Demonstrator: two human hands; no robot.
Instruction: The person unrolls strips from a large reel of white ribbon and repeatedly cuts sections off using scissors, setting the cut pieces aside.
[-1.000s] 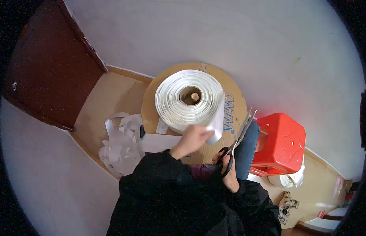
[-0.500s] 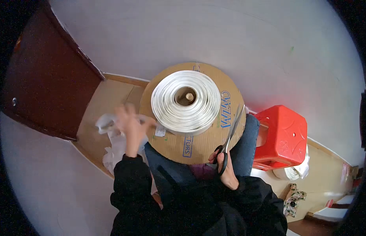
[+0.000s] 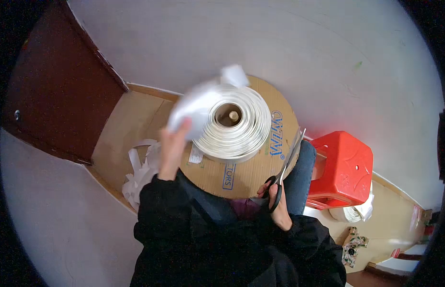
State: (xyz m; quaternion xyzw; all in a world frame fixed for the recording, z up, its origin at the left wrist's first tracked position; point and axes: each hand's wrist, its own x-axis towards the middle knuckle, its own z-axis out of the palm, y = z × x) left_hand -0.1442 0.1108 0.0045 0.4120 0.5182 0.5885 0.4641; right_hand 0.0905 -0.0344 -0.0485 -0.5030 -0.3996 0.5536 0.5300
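A big roll of white ribbon [image 3: 239,138] lies on a round cardboard disc [image 3: 208,179] over the person's lap, with a peg showing in its core. At the roll's left side my left hand [image 3: 173,146] is closed on a loose length of white ribbon [image 3: 196,107], which arcs up over the roll and is blurred by motion. My right hand [image 3: 277,204], at the disc's lower right edge, holds scissors [image 3: 290,155] by their black handles. Their blades point up and away, a little apart.
Cut white strips [image 3: 141,174] are heaped on the floor at the left. A red plastic stool [image 3: 344,167] stands at the right, with another white roll [image 3: 349,214] beside it. A patterned item [image 3: 352,246] lies below. The wall [image 3: 280,43] rises behind the disc.
My left hand went from the roll's front to the strips at the left, open, then came back to the roll's left side and took a length of ribbon. My right hand kept the scissors nearly in place.
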